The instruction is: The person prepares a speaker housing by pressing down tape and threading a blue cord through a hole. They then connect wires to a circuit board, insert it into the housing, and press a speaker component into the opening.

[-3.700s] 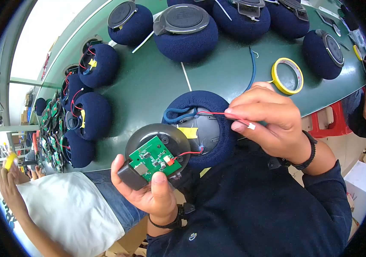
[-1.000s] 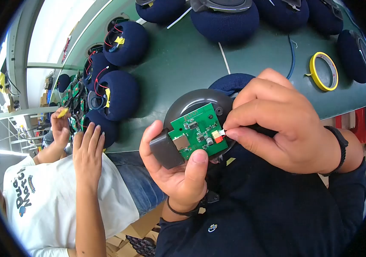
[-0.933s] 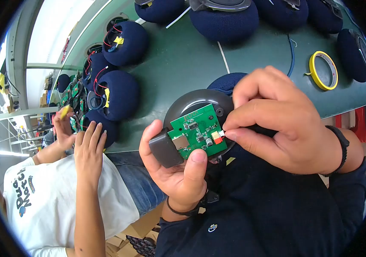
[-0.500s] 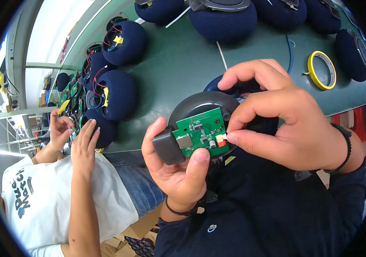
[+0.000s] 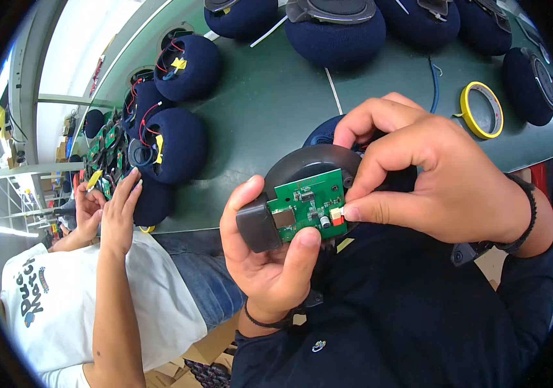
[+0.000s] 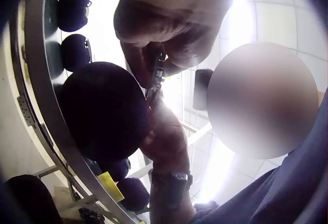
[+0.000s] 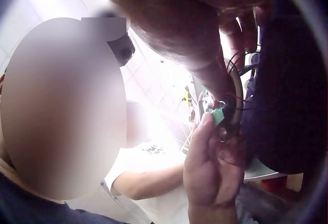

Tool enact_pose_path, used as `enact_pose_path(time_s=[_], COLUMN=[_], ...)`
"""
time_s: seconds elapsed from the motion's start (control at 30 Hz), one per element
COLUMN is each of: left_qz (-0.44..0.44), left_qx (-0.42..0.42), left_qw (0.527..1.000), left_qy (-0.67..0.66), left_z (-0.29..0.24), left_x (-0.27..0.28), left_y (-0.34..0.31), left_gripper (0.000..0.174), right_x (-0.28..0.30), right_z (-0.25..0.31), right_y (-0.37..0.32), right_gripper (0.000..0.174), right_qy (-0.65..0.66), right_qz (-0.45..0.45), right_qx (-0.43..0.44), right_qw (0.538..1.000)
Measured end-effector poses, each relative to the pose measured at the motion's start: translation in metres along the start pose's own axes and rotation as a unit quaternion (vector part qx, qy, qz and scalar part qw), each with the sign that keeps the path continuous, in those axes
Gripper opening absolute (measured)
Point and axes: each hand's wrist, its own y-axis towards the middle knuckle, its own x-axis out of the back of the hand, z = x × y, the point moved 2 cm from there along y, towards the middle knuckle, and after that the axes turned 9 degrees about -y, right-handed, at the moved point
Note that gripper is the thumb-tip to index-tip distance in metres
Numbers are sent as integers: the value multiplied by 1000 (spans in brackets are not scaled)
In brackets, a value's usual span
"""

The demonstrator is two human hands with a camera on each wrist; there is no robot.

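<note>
My left hand (image 5: 267, 268) grips a dark plastic speaker cover (image 5: 256, 226), thumb at the lower edge of its green circuit board (image 5: 296, 205). With thumb and index finger, my right hand (image 5: 438, 178) pinches a small white wire connector (image 5: 344, 211) right at the cream socket (image 5: 335, 214) on the board's right edge. A red plug (image 5: 337, 221) sits just below that socket. Behind the cover lies a navy fabric-covered round speaker body (image 5: 318, 134), mostly hidden by my hands. In the right wrist view, the left hand (image 7: 212, 175) holds the board (image 7: 218, 115) beside thin wires.
Several navy round speakers (image 5: 335, 42) stand along the far side of the green table (image 5: 257, 116), others (image 5: 176, 145) at left with red wires showing. A yellow tape roll (image 5: 493, 116) lies at right. Another person's hands (image 5: 119, 213) work at left near piled circuit boards (image 5: 98, 158).
The right hand has brought the white connector from beside the speaker to the board's socket. Lately, cover and both hands have shifted slightly down and right in view. The other person's hands moved too.
</note>
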Motion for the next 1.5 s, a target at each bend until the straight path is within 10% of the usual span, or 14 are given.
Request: enact_pose_path(time_s=[0.53,0.97,1.23,1.5], left_qz=[-33,-82,183,271], left_qx=[23,-72,-348,-238], left_qw=[999,994,890,882], left_qy=[-37,21,232,303], left_z=[3,5,22,-1], left_x=[-6,-3,15,5], left_y=[3,-16,-29,-10], left_gripper=[73,80,47,30], right_x=[8,2,1,9], right_z=[-3,-18,-39,-35], right_y=[3,-40,-52,-51], right_gripper=[16,46,53,69], right_qy=[49,-89,-127,-83], right_qz=[31,-97,-68,-38], right_qx=[-24,153,144,208], right_qw=[998,979,979,974])
